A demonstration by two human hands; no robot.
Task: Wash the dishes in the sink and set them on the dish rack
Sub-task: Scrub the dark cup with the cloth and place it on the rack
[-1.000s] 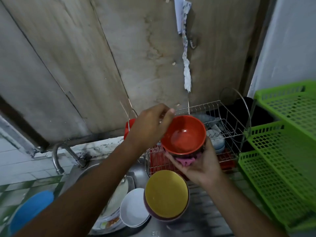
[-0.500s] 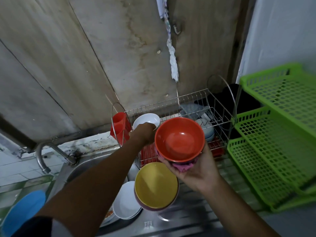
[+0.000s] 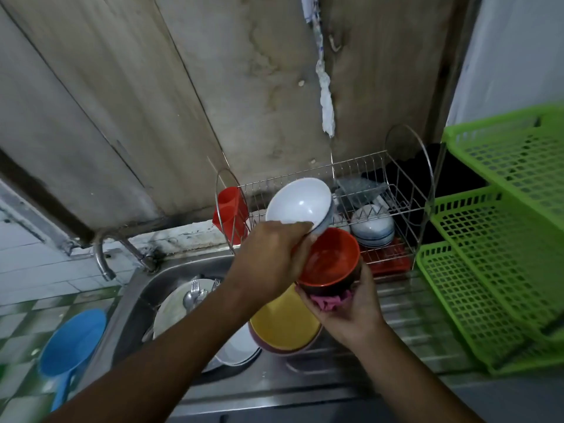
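**Some racked, more to wash**

Left hand [image 3: 271, 257] grips the white bowl [image 3: 297, 201] by its rim over the dish rack [image 3: 406, 206], where striped bowls [image 3: 372, 227] drain; right hand [image 3: 351, 312] clasps the orange bowl [image 3: 331, 257] and pink cloth [image 3: 328, 302]. Plates [image 3: 174, 303] and forks wait in the sink [image 3: 146, 279], yellow bowl [image 3: 283, 325] beside. Steel tabletop [image 3: 412, 315], stained board wall [image 3: 274, 87], green shelves [image 3: 503, 239]

Dim and flat overall, brightest on the wall [image 3: 512, 50] at top right. Soft glare on the white bowl [image 3: 297, 201] and sink [image 3: 171, 271] rim; deep shadow behind the rack [image 3: 360, 169]. Bent lines toward the edges, forearms [image 3: 146, 370] softly blurred.
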